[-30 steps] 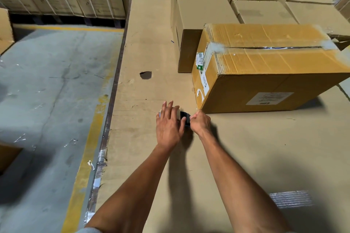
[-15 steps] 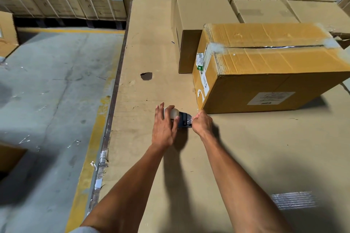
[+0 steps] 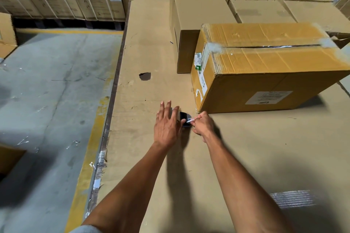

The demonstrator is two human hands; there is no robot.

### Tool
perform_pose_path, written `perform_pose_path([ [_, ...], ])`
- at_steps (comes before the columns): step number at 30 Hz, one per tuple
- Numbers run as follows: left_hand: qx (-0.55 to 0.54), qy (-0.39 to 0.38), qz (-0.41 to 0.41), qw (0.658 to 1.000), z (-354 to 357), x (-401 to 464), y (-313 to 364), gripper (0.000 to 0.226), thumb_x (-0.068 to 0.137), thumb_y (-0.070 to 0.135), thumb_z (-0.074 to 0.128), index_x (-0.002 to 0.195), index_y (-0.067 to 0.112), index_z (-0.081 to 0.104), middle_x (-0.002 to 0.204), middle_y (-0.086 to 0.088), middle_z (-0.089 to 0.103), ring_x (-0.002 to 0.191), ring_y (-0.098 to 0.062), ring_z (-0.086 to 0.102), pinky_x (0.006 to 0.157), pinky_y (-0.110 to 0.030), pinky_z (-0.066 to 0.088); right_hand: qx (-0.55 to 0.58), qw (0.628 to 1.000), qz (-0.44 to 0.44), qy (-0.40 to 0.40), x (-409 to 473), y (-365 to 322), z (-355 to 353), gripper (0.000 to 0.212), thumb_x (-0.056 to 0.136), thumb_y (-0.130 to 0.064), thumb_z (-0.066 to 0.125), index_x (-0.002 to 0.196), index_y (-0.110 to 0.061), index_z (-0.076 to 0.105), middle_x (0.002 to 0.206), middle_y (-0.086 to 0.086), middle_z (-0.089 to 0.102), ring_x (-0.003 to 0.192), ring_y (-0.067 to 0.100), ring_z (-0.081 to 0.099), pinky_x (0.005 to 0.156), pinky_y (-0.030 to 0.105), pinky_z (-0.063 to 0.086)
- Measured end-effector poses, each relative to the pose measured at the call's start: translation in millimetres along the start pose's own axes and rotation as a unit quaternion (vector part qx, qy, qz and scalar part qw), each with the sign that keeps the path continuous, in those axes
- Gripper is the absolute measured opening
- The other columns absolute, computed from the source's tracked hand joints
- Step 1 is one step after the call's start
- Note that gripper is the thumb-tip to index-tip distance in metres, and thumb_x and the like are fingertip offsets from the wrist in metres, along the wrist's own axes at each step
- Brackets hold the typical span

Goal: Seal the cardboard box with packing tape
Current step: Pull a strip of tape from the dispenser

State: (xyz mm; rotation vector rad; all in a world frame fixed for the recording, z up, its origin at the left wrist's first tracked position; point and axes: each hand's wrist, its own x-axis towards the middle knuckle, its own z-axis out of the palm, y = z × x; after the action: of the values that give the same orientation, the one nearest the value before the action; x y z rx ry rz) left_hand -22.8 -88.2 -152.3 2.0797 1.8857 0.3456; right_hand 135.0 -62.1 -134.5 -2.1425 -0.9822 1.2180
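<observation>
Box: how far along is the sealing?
Done: the box is closed, with worn tape scraps at both ends of the top seam, whose middle shows a dark open gap. In hand: the left hand rests flat on the tape dispenser on the work surface; the right hand pinches the tape end. Left: all the taping of the seam.

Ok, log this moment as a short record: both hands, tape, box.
left hand: flat on the tape dispenser, fingers straight
right hand: pinches the tape end at the dispenser
cardboard box: just beyond the hands, flaps down, neither hand on it
support: cardboard sheet under dispenser and box
</observation>
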Motion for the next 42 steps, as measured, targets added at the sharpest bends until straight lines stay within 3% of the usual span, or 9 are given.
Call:
perform_pose_path([
  [2,-0.006,0.003,0.003,1.000,0.7,0.1,-0.1,0.058,0.115,0.045,0.047,0.166,0.023,0.034,0.183,-0.010,0.011,0.170,-0.033,-0.003,0.135,-0.055,0.024,0.007,1.000,0.004,-0.005,-0.7,1.2,-0.7,0.018,0.099,-0.003,0.060,0.116,-0.002,0.058,0.127,0.022,0.070,0.125,0.039,0.067,0.106,0.058,0.055],
  [9,-0.051,0.020,-0.019,0.998,-4.4,1.4,-2.2,0.053,0.117,0.046,0.037,0.163,0.019,0.037,0.179,-0.014,0.019,0.170,-0.034,0.003,0.139,-0.043,0.009,0.029,0.999,0.014,-0.010,-0.9,5.7,-2.6,0.018,0.099,0.001,0.059,0.117,-0.002,0.058,0.127,0.022,0.071,0.125,0.038,0.068,0.107,0.057,0.055],
  [13,-0.011,0.000,0.000,1.000,-6.5,0.5,-3.0,0.056,0.115,0.050,0.042,0.163,0.022,0.036,0.179,-0.010,0.020,0.169,-0.034,0.008,0.135,-0.048,0.029,0.159,0.982,0.062,-0.080,-10.0,2.4,-4.5,0.012,0.110,-0.004,0.047,0.104,-0.013,0.051,0.138,0.023,0.068,0.135,0.033,0.065,0.113,0.048,0.053],
  [15,-0.007,-0.009,0.010,1.000,-7.8,0.3,-5.4,0.057,0.115,0.047,0.046,0.164,0.020,0.035,0.179,-0.011,0.021,0.169,-0.036,0.009,0.130,-0.050,0.037,0.196,0.970,0.070,-0.122,-10.3,2.9,-9.1,0.009,0.114,-0.009,0.039,0.116,-0.012,0.048,0.148,0.024,0.060,0.143,0.034,0.058,0.118,0.048,0.046],
  [19,-0.013,-0.012,0.000,1.000,-11.4,4.0,-7.3,0.056,0.115,0.040,0.050,0.164,0.017,0.035,0.179,-0.011,0.023,0.169,-0.039,0.010,0.126,-0.052,0.043,0.167,0.977,0.039,-0.129,-8.2,7.3,-10.7,0.030,0.116,-0.017,0.034,0.139,-0.003,0.050,0.152,0.021,0.059,0.142,0.031,0.059,0.121,0.047,0.045],
  [22,-0.004,-0.016,0.008,1.000,-12.6,9.7,-7.8,0.057,0.114,0.037,0.051,0.165,0.016,0.035,0.179,-0.012,0.023,0.169,-0.039,0.008,0.131,-0.053,0.036,0.135,0.983,0.019,-0.127,-4.3,4.1,-1.9,0.029,0.116,-0.015,0.033,0.130,-0.002,0.056,0.150,0.024,0.060,0.143,0.032,0.058,0.123,0.048,0.043],
  [27,0.004,-0.010,0.011,1.000,-17.4,22.6,-22.3,0.058,0.115,0.037,0.051,0.165,0.014,0.035,0.178,-0.013,0.024,0.169,-0.039,0.007,0.135,-0.050,0.023,0.167,0.979,0.016,-0.118,5.0,-4.3,13.4,0.037,0.115,-0.007,0.032,0.148,0.002,0.044,0.152,0.025,0.057,0.143,0.035,0.057,0.124,0.044,0.043],
  [37,-0.002,-0.013,0.019,1.000,-35.6,73.7,-52.8,0.061,0.112,0.033,0.058,0.166,0.011,0.037,0.179,-0.016,0.022,0.169,-0.042,0.004,0.133,-0.058,0.023,0.232,0.965,0.004,-0.122,40.0,-48.7,40.6,0.035,0.111,-0.006,0.049,0.145,-0.001,0.049,0.143,0.027,0.063,0.138,0.036,0.062,0.118,0.040,0.049],
  [42,0.021,-0.026,0.007,0.999,-35.9,103.6,-66.6,0.067,0.116,0.040,0.048,0.173,0.016,0.022,0.184,-0.009,0.006,0.169,-0.039,-0.008,0.135,-0.059,0.019,0.219,0.969,-0.005,-0.118,62.7,-72.7,53.0,0.035,0.111,-0.007,0.048,0.146,-0.002,0.049,0.142,0.024,0.064,0.136,0.034,0.063,0.117,0.042,0.050],
])
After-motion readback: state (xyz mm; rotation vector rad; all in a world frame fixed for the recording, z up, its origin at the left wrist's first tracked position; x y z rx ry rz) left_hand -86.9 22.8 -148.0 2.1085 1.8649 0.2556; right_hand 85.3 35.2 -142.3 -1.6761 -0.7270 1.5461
